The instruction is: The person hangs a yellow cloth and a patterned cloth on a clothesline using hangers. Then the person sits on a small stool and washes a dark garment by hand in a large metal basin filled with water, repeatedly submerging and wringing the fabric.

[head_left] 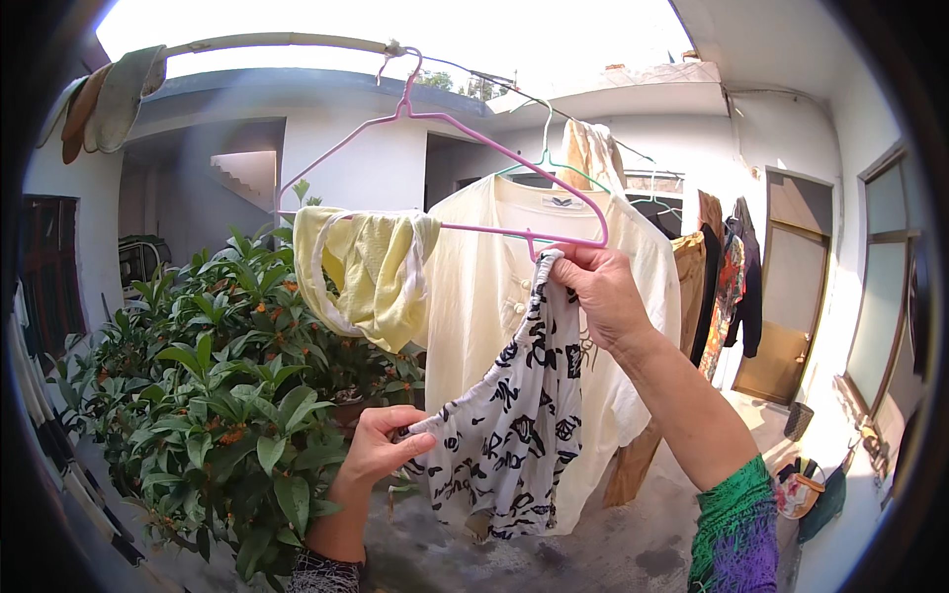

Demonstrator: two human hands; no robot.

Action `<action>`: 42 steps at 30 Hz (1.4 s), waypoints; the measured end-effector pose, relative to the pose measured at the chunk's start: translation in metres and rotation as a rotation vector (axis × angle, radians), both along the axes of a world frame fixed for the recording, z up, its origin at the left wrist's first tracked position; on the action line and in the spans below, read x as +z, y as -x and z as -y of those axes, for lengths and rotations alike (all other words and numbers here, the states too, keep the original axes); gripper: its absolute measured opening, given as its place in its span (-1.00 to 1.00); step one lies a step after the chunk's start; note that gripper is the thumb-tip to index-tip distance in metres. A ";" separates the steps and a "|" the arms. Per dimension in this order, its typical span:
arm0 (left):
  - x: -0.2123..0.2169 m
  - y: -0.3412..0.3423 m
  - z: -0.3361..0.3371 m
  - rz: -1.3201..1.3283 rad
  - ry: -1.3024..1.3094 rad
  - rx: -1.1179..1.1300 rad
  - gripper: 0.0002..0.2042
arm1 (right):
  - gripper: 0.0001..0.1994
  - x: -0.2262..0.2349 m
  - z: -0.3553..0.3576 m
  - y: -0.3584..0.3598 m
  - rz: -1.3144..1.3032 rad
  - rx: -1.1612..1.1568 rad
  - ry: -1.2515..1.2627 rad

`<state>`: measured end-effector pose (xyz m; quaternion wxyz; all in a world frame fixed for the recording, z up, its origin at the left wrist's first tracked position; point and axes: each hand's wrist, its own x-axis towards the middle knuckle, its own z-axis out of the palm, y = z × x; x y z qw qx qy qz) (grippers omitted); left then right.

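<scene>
A pink wire hanger point(465, 128) hangs from a clothesline overhead. A yellow garment point(368, 269) is draped over its left end. My right hand point(597, 289) pinches the top of a white cloth with black patterns point(514, 405) against the hanger's lower bar at its right end. My left hand point(381, 447) grips the cloth's lower left corner and holds it stretched out. Behind the cloth a cream shirt point(484, 287) hangs on a green hanger point(550, 158).
A leafy shrub with small orange blossoms point(213, 385) fills the left side, close to my left hand. More clothes point(727, 287) hang along the line to the right. A brown door point(786, 296) and a window point(885, 287) line the right wall. Bags point(806, 489) sit on the concrete floor.
</scene>
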<state>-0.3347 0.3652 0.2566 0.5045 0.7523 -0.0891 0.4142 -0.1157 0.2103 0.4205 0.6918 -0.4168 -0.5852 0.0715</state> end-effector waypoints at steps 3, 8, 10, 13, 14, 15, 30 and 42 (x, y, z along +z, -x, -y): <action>-0.008 -0.007 0.008 0.055 -0.014 0.140 -0.81 | -0.89 -0.005 0.001 0.000 -0.022 0.008 -0.029; -0.011 -0.007 0.002 0.358 0.240 0.181 -0.85 | -0.87 0.001 0.005 -0.008 -0.034 0.013 -0.089; -0.010 0.002 -0.003 0.416 0.270 0.256 -0.85 | -0.87 0.000 -0.003 -0.003 -0.054 0.014 -0.121; 0.008 0.008 -0.001 0.512 0.282 0.396 -0.86 | -0.85 0.002 0.001 -0.002 -0.081 0.003 -0.078; 0.017 0.010 -0.005 0.557 0.296 0.430 -0.86 | -0.85 0.002 0.002 -0.005 -0.088 0.013 -0.069; 0.027 0.010 -0.010 0.536 0.337 0.352 -0.86 | -0.85 0.005 0.007 -0.012 -0.120 0.014 -0.066; 0.038 0.031 -0.042 0.483 0.391 0.109 -0.80 | -0.82 0.021 0.003 -0.052 -0.100 0.151 -0.118; 0.039 0.011 0.030 -0.212 -0.385 0.659 -0.53 | -0.88 0.010 0.005 -0.048 -0.047 0.144 -0.067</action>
